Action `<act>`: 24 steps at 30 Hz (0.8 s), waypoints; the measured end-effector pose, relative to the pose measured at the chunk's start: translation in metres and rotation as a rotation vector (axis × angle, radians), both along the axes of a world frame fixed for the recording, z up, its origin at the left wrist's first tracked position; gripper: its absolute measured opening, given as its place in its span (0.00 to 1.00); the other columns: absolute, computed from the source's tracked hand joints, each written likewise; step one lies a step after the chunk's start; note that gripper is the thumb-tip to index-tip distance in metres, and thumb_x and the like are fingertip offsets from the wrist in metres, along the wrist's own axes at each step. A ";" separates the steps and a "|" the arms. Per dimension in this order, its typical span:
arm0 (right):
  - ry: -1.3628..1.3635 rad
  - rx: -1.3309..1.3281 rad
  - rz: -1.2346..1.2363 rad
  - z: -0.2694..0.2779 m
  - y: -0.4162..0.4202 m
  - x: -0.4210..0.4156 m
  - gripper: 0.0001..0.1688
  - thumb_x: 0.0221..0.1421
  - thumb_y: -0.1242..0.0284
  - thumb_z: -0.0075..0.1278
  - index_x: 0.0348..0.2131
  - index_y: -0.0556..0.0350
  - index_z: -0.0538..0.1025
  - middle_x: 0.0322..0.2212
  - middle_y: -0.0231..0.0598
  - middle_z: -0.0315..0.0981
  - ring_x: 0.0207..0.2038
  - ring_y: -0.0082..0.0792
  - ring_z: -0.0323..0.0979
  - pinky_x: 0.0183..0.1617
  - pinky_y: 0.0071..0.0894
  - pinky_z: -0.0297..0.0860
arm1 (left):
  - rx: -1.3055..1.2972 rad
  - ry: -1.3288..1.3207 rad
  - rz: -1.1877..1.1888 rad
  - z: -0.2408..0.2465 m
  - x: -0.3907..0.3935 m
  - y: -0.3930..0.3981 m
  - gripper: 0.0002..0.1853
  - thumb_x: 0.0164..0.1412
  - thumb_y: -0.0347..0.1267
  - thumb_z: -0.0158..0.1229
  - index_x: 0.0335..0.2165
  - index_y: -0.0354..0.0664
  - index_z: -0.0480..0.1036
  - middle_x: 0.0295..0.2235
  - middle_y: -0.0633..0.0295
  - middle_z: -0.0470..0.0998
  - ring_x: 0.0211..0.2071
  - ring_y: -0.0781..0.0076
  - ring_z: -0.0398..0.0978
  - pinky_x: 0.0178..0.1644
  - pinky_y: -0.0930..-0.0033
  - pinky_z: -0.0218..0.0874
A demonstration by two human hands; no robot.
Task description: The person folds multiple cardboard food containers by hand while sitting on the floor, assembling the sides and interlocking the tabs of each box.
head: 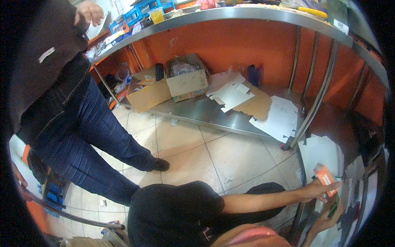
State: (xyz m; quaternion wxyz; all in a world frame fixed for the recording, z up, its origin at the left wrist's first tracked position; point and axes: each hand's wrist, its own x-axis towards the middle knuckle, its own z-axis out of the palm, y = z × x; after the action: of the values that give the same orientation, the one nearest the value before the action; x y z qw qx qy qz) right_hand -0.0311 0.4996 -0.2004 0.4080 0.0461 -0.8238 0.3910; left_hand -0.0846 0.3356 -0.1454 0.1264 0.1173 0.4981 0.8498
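At the right, my left hand (pixel 321 190) holds a small orange-and-white packet or box (pixel 327 180), its upper end blurred. Just below it, my right hand (pixel 334 213) is partly curled around a small dark green object (pixel 333 210) whose kind I cannot tell. The two hands are close together, above white cut cardboard sheets (pixel 322 154) on a low surface. My left arm reaches across from a black sleeve.
Another person (pixel 71 123) in jeans stands at the left. A steel table (pixel 231 14) crosses the top, holding a yellow cup (pixel 156 15) and trays. Its lower shelf (pixel 188 111) bears open cardboard boxes (pixel 151 95) and flattened cardboard (pixel 277 117). A metal rail (pixel 77 216) curves at lower left.
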 end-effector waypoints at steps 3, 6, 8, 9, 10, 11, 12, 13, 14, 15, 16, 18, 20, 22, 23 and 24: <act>-0.098 0.222 0.021 0.041 -0.029 0.027 0.18 0.60 0.76 0.45 0.49 0.66 0.69 0.44 0.48 0.69 0.51 0.38 0.65 0.56 0.36 0.62 | 0.100 -0.108 -0.047 -0.015 0.009 0.000 0.12 0.61 0.36 0.55 0.37 0.39 0.66 0.35 0.61 0.72 0.32 0.76 0.74 0.30 0.74 0.71; -0.004 0.157 -0.032 0.055 -0.033 0.033 0.17 0.63 0.71 0.43 0.46 0.66 0.70 0.43 0.47 0.70 0.48 0.37 0.67 0.54 0.36 0.62 | -0.047 0.022 0.100 0.001 0.008 -0.015 0.10 0.60 0.32 0.56 0.33 0.35 0.67 0.28 0.58 0.73 0.28 0.74 0.74 0.29 0.73 0.69; 0.096 -0.194 -0.011 0.046 -0.017 0.028 0.17 0.64 0.68 0.42 0.44 0.66 0.70 0.42 0.46 0.70 0.47 0.37 0.66 0.54 0.35 0.61 | -0.325 0.318 0.212 -0.014 0.004 0.001 0.11 0.59 0.31 0.56 0.35 0.33 0.67 0.29 0.58 0.73 0.30 0.72 0.74 0.32 0.71 0.68; 0.054 -0.252 -0.042 0.043 -0.008 0.031 0.17 0.64 0.68 0.42 0.44 0.66 0.70 0.41 0.46 0.70 0.47 0.36 0.66 0.53 0.34 0.61 | -0.261 0.348 0.219 -0.007 0.013 0.010 0.12 0.58 0.31 0.56 0.36 0.32 0.67 0.30 0.57 0.73 0.32 0.70 0.74 0.36 0.69 0.67; 0.008 -0.311 -0.062 0.041 -0.002 0.034 0.17 0.65 0.68 0.41 0.43 0.65 0.70 0.41 0.45 0.69 0.46 0.35 0.66 0.52 0.33 0.61 | -0.200 0.373 0.235 -0.001 0.024 0.014 0.14 0.57 0.31 0.57 0.37 0.31 0.67 0.32 0.57 0.74 0.34 0.69 0.73 0.39 0.67 0.67; -0.038 -0.370 -0.080 0.042 0.003 0.036 0.17 0.65 0.67 0.41 0.42 0.65 0.70 0.40 0.45 0.69 0.45 0.35 0.65 0.52 0.32 0.61 | -0.139 0.402 0.250 0.006 0.033 0.018 0.16 0.56 0.32 0.58 0.39 0.30 0.67 0.33 0.56 0.74 0.36 0.68 0.73 0.42 0.65 0.66; -0.083 -0.291 -0.107 0.048 0.000 0.042 0.16 0.64 0.67 0.43 0.42 0.65 0.70 0.39 0.44 0.69 0.43 0.33 0.65 0.51 0.33 0.61 | -0.327 0.444 0.172 -0.008 0.022 0.018 0.18 0.55 0.33 0.59 0.40 0.30 0.67 0.35 0.55 0.73 0.37 0.68 0.72 0.43 0.65 0.65; 0.002 -0.155 -0.110 0.049 -0.001 0.042 0.16 0.63 0.68 0.44 0.42 0.65 0.70 0.38 0.43 0.69 0.41 0.32 0.65 0.50 0.32 0.62 | -0.389 0.495 0.175 -0.022 0.015 0.021 0.19 0.55 0.34 0.59 0.40 0.31 0.66 0.36 0.55 0.73 0.38 0.68 0.72 0.43 0.64 0.65; 0.088 -0.020 -0.124 0.046 0.003 0.044 0.16 0.63 0.68 0.45 0.42 0.65 0.71 0.37 0.43 0.70 0.40 0.32 0.66 0.48 0.32 0.62 | -0.443 0.547 0.166 -0.035 0.008 0.028 0.20 0.55 0.35 0.60 0.41 0.31 0.66 0.36 0.54 0.73 0.38 0.68 0.72 0.44 0.63 0.65; 0.180 0.116 -0.135 0.044 0.002 0.044 0.15 0.63 0.69 0.46 0.42 0.65 0.71 0.36 0.42 0.70 0.39 0.31 0.66 0.47 0.31 0.63 | -0.493 0.600 0.167 -0.048 0.001 0.031 0.21 0.54 0.35 0.60 0.42 0.31 0.66 0.37 0.54 0.73 0.39 0.68 0.72 0.44 0.62 0.65; 0.070 -0.031 -0.071 0.043 -0.004 0.044 0.15 0.62 0.70 0.46 0.41 0.66 0.72 0.35 0.41 0.71 0.38 0.31 0.66 0.46 0.30 0.63 | -0.551 0.687 0.273 -0.060 -0.001 0.032 0.20 0.54 0.35 0.60 0.40 0.32 0.66 0.36 0.55 0.73 0.38 0.69 0.72 0.43 0.63 0.65; -0.158 -0.303 0.026 0.041 -0.003 0.046 0.14 0.62 0.71 0.46 0.41 0.66 0.73 0.33 0.40 0.71 0.36 0.29 0.67 0.43 0.29 0.64 | -0.515 0.779 0.346 -0.062 0.001 0.036 0.18 0.54 0.35 0.60 0.38 0.32 0.67 0.33 0.57 0.73 0.37 0.70 0.72 0.41 0.64 0.65; 0.006 -0.239 -0.036 0.029 0.019 0.036 0.14 0.61 0.71 0.47 0.40 0.67 0.73 0.31 0.38 0.71 0.34 0.28 0.67 0.40 0.27 0.64 | -0.232 0.691 0.153 -0.008 0.036 0.028 0.17 0.54 0.34 0.61 0.37 0.34 0.67 0.31 0.60 0.73 0.34 0.73 0.72 0.38 0.67 0.66; 0.018 -0.271 -0.002 0.026 0.016 0.040 0.14 0.61 0.70 0.48 0.39 0.67 0.74 0.28 0.36 0.71 0.31 0.25 0.66 0.37 0.25 0.64 | -0.100 0.623 0.126 0.016 0.064 0.016 0.16 0.53 0.34 0.61 0.35 0.35 0.67 0.28 0.63 0.73 0.30 0.75 0.72 0.35 0.70 0.66; -0.035 -0.330 0.036 0.035 0.006 0.042 0.14 0.61 0.70 0.48 0.38 0.66 0.74 0.27 0.34 0.70 0.30 0.24 0.65 0.35 0.24 0.63 | -0.149 0.667 0.223 0.014 0.068 0.017 0.16 0.53 0.34 0.62 0.35 0.36 0.67 0.27 0.64 0.72 0.28 0.76 0.72 0.33 0.70 0.66; -0.084 -0.386 0.072 0.041 0.000 0.044 0.15 0.61 0.69 0.48 0.37 0.66 0.74 0.25 0.33 0.69 0.29 0.23 0.65 0.34 0.23 0.62 | -0.133 0.639 0.237 0.003 0.062 0.022 0.15 0.52 0.34 0.62 0.34 0.37 0.67 0.27 0.65 0.72 0.27 0.77 0.71 0.32 0.71 0.66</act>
State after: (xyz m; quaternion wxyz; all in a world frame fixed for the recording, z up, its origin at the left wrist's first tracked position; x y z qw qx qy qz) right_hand 0.0132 0.4992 -0.1597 0.3604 -0.0199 -0.7477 0.5574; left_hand -0.0225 0.3581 -0.1429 -0.1282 0.3100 0.5771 0.7446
